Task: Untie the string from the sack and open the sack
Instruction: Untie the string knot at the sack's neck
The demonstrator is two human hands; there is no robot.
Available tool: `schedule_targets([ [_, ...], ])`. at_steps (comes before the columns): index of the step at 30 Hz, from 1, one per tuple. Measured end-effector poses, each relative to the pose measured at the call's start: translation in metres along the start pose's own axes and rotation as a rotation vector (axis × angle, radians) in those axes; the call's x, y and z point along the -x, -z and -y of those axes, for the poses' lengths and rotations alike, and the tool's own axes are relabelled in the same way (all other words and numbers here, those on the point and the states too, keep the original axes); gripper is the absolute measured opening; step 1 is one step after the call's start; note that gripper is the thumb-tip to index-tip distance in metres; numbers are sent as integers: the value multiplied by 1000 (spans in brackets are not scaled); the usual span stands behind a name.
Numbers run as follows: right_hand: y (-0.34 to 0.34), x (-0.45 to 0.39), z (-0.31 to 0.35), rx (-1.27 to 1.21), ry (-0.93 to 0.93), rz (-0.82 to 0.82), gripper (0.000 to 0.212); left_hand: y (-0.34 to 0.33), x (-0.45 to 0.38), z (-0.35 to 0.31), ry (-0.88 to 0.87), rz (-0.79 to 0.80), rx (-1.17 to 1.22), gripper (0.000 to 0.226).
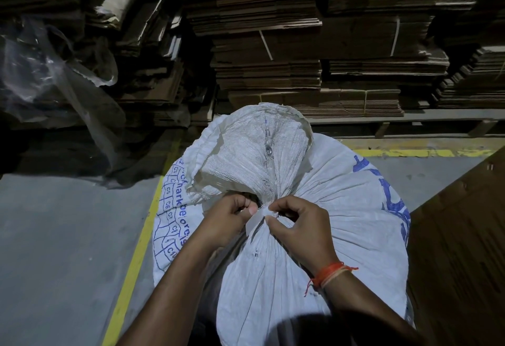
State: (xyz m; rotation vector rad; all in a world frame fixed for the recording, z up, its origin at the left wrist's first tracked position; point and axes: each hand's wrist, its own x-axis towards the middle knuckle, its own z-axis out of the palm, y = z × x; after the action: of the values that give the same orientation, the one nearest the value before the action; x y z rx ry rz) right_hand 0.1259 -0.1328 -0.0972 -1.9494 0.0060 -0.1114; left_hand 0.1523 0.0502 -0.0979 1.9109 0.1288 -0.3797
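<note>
A large white woven sack (341, 222) with blue print stands in front of me, its neck gathered tight and its loose top flared upward behind the knot. A flat white string (255, 220) is tied around the gathered neck. My left hand (232, 220) pinches the string from the left, thumb pressed on it. My right hand (297, 228), with an orange thread band at the wrist, pinches the knot from the right. Both hands meet at the neck, and the knot itself is partly hidden by my fingers.
Stacks of flattened cardboard (273, 45) on pallets rise just behind the sack. Clear plastic sheeting (49, 72) hangs at the left. A yellow floor line (134, 258) runs along the grey concrete floor at the left. A brown cardboard sheet (459, 250) leans at the right.
</note>
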Motion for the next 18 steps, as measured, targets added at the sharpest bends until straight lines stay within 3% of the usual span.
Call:
schedule_targets([
  [18,-3,1,-2,-4,7,0,16,-6,-3,2,-8,-6,-13,17],
])
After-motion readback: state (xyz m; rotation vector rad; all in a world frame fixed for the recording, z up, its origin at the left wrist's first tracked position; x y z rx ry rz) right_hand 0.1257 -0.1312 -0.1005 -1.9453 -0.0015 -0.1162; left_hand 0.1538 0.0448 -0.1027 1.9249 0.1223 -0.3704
